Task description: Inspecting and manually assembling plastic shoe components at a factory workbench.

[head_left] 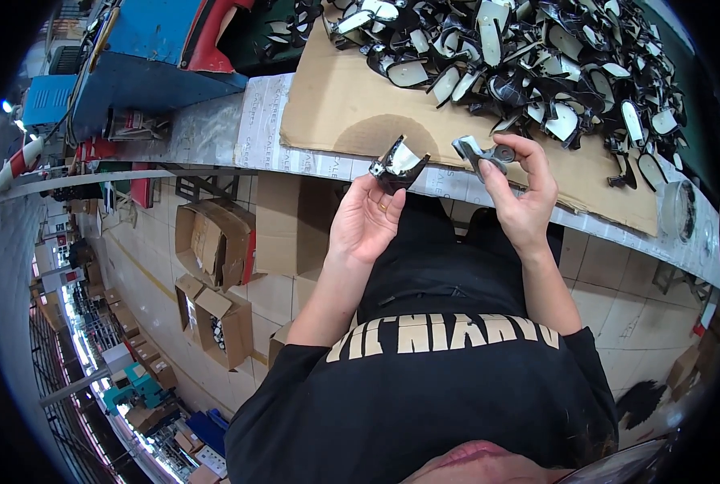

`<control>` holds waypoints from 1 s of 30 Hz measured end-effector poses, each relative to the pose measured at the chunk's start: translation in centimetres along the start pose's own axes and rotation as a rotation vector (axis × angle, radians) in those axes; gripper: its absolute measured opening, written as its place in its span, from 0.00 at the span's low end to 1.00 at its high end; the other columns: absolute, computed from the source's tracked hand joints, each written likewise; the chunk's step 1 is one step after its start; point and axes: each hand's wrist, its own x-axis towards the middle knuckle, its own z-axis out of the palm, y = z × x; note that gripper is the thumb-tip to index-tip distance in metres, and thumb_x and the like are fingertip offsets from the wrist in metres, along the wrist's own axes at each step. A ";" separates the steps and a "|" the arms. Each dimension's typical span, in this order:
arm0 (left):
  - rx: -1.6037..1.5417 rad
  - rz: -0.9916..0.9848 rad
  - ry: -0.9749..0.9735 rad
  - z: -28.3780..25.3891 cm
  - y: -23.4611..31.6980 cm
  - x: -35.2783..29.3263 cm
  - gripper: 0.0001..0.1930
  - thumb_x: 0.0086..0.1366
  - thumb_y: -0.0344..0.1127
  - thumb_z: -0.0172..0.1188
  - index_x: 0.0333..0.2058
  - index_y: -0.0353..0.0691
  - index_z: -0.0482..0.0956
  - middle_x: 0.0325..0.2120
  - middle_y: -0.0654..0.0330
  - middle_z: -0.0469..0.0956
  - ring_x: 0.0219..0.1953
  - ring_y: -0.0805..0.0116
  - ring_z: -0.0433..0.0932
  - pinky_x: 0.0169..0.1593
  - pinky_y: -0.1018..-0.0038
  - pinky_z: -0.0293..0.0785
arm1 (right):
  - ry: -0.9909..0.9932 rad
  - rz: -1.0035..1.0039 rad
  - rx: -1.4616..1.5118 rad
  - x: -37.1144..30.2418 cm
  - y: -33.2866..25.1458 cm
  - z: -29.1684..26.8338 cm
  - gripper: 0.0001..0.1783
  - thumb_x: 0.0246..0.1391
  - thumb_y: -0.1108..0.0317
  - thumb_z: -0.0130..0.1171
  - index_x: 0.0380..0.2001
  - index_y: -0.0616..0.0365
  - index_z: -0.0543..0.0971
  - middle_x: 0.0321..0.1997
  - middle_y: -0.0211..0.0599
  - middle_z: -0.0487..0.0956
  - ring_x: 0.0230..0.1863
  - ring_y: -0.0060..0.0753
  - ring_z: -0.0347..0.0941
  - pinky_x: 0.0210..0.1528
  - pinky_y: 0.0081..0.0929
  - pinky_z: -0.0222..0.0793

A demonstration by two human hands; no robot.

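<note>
My left hand point(366, 218) is closed by its fingertips on a glossy black shoe heel point(406, 179) with a white inner face, just over the table's near edge. To its right my right hand point(527, 194) pinches a small grey piece point(477, 153) with a pale flat part and a round dark disc at one end, between thumb and fingers. I cannot make out its exact kind. The two held things are apart. Beyond both hands lies a large heap of similar black heels point(566, 121) with cream faces, on a cardboard sheet point(328, 113).
The table edge point(251, 133) is wrapped in printed white paper. A clear tape roll point(681, 211) lies at the right end. A blue machine point(126, 48) stands at the upper left. Open cardboard boxes point(215, 242) sit on the tiled floor at left.
</note>
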 end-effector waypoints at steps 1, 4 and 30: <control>0.003 0.003 0.013 0.1 0.0 0.0 0.11 0.71 0.31 0.54 0.48 0.34 0.78 0.35 0.61 0.84 0.34 0.69 0.85 0.44 0.68 0.87 | -0.002 0.015 0.021 0.0 0.0 0.0 0.18 0.46 0.74 0.70 0.43 0.57 0.81 0.35 0.31 0.77 0.41 0.29 0.71 0.50 0.28 0.65; -0.009 -0.012 0.018 0.3 0.1 0.0 0.12 0.71 0.31 0.54 0.49 0.35 0.78 0.34 0.62 0.84 0.35 0.70 0.84 0.45 0.68 0.87 | -0.009 0.029 0.043 0.0 0.1 0.0 0.18 0.47 0.74 0.70 0.43 0.57 0.81 0.35 0.31 0.77 0.41 0.28 0.71 0.50 0.27 0.66; -0.032 0.136 0.110 -3.5 6.6 -2.0 0.11 0.70 0.30 0.55 0.48 0.34 0.76 0.44 0.57 0.81 0.41 0.63 0.83 0.47 0.68 0.86 | -0.076 0.255 0.376 0.4 3.0 -0.5 0.16 0.59 0.76 0.63 0.50 0.62 0.76 0.37 0.26 0.77 0.37 0.14 0.71 0.41 0.13 0.66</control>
